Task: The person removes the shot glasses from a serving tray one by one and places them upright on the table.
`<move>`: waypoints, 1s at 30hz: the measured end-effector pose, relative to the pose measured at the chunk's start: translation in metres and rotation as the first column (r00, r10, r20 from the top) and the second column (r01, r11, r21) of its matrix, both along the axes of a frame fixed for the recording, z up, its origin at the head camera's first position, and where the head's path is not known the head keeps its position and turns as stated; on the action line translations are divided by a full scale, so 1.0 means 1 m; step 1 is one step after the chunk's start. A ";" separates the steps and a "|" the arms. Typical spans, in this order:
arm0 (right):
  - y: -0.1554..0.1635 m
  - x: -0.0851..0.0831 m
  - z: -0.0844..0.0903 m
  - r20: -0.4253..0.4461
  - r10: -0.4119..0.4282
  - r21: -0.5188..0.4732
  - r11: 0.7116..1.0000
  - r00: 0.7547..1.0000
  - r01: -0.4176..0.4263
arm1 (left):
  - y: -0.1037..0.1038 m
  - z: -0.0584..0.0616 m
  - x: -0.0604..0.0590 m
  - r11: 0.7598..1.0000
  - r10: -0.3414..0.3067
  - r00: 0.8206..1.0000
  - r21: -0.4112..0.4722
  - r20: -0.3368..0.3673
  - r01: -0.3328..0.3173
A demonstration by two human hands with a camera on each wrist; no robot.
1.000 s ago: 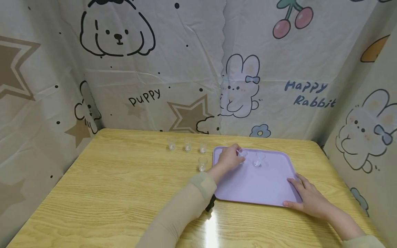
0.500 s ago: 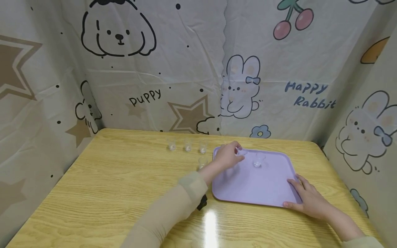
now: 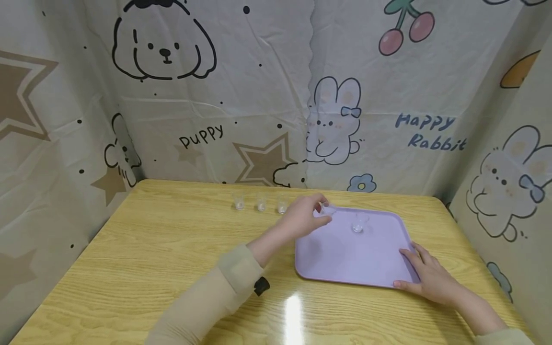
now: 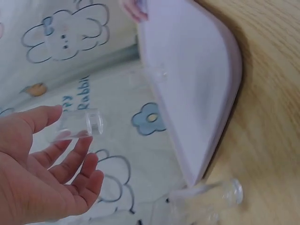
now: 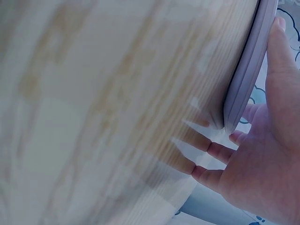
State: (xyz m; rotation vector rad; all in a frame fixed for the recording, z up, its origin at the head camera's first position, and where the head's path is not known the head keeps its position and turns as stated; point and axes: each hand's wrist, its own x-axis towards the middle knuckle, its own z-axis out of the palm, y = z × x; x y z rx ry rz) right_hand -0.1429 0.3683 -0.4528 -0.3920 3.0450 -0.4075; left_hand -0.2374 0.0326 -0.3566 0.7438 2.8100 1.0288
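Observation:
My left hand (image 3: 318, 214) pinches a small clear glass cup (image 3: 327, 209) in its fingertips, lifted just over the far left corner of the lilac tray (image 3: 345, 261). In the left wrist view the cup (image 4: 78, 124) lies sideways between my fingers (image 4: 47, 117). A second clear cup (image 3: 359, 223) stands on the tray's far part. My right hand (image 3: 420, 273) rests flat against the tray's near right corner, thumb along the rim (image 5: 248, 70).
Three clear cups (image 3: 260, 204) stand in a row on the wooden table (image 3: 151, 249), left of the tray. Another cup (image 4: 211, 199) stands on the table by the tray's edge. Cartoon-printed cloth walls (image 3: 258, 96) close in the back and both sides.
My left hand has lifted the cup off the tray and carried it left towards the tray's far left corner, now hiding the single cup. The right hand has not moved.

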 end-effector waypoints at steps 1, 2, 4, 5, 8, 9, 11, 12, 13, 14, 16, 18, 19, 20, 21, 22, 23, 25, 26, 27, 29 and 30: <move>0.000 0.000 0.000 0.000 0.001 0.000 1.000 1.000 -0.001 | -0.004 0.002 0.002 1.000 -0.003 1.000 0.003 -0.003 0.003; 0.000 0.000 0.000 -0.001 0.001 0.000 1.000 1.000 -0.001 | -0.009 0.005 0.003 1.000 -0.004 1.000 0.009 -0.003 0.004; 0.000 0.000 0.000 0.001 0.001 -0.001 1.000 1.000 -0.001 | -0.018 0.009 0.006 1.000 -0.004 1.000 0.023 0.000 0.005; 0.000 0.000 0.000 0.001 0.001 -0.001 1.000 1.000 -0.001 | -0.023 0.011 0.006 1.000 -0.004 1.000 0.031 0.000 0.004; 0.000 -0.001 -0.001 0.005 -0.001 0.000 1.000 1.000 0.001 | -0.037 0.016 0.008 0.997 0.005 1.000 0.071 0.013 -0.006; 0.000 -0.001 -0.001 0.007 -0.002 0.001 1.000 1.000 0.002 | -0.042 0.018 0.009 0.996 0.013 1.000 0.089 0.016 -0.014; 0.001 -0.001 -0.002 0.007 -0.003 0.001 1.000 1.000 0.003 | -0.051 0.019 0.010 0.991 0.033 0.999 0.126 0.009 -0.034; 0.001 -0.001 -0.002 0.006 -0.003 0.002 1.000 1.000 0.003 | -0.056 0.020 0.011 0.989 0.047 0.999 0.142 0.010 -0.048; 0.001 -0.001 -0.002 0.007 -0.004 0.003 1.000 1.000 0.004 | -0.060 0.020 0.012 0.985 0.063 0.998 0.160 0.003 -0.062; 0.001 -0.001 -0.002 0.007 -0.005 0.004 1.000 1.000 0.005 | -0.064 0.019 0.013 0.981 0.079 0.997 0.177 -0.003 -0.077; 0.001 -0.001 -0.002 0.004 -0.005 0.005 1.000 1.000 0.005 | -0.073 0.018 0.015 0.972 0.118 0.993 0.205 -0.011 -0.114; 0.001 -0.001 -0.002 0.001 -0.004 0.008 1.000 1.000 0.004 | -0.081 0.015 0.016 0.961 0.162 0.987 0.229 -0.019 -0.154; 0.001 -0.001 -0.002 0.000 -0.004 0.008 1.000 1.000 0.004 | -0.085 0.013 0.016 0.954 0.185 0.982 0.244 -0.027 -0.173; 0.001 -0.001 -0.002 -0.002 -0.003 0.007 1.000 1.000 0.003 | -0.089 0.011 0.016 0.947 0.210 0.977 0.254 -0.034 -0.195; 0.001 -0.001 -0.002 -0.003 -0.003 0.008 1.000 1.000 0.003 | -0.092 0.008 0.016 0.940 0.232 0.972 0.267 -0.038 -0.214; 0.001 -0.001 -0.002 -0.004 -0.003 0.008 1.000 1.000 0.003 | -0.096 0.004 0.015 0.931 0.253 0.967 0.281 -0.041 -0.232; 0.002 -0.001 -0.003 -0.004 -0.003 0.007 1.000 1.000 0.003 | -0.099 0.000 0.015 0.923 0.273 0.961 0.293 -0.044 -0.249; 0.002 -0.001 -0.003 -0.004 -0.002 0.006 1.000 1.000 0.002 | -0.105 -0.010 0.013 0.910 0.302 0.953 0.312 -0.042 -0.274; 0.002 -0.001 -0.003 -0.002 -0.003 0.006 1.000 1.000 0.003 | -0.108 -0.015 0.012 0.906 0.310 0.950 0.316 -0.040 -0.282; 0.002 -0.001 -0.003 -0.001 -0.004 0.005 1.000 1.000 0.004 | -0.111 -0.019 0.012 0.901 0.316 0.948 0.323 -0.033 -0.289; 0.002 -0.001 -0.003 0.003 -0.005 0.003 1.000 1.000 0.005 | -0.115 -0.028 0.010 0.898 0.322 0.946 0.324 -0.021 -0.299; 0.002 -0.001 -0.003 0.003 -0.006 0.004 1.000 1.000 0.006 | -0.116 -0.032 0.009 0.899 0.321 0.947 0.320 -0.017 -0.299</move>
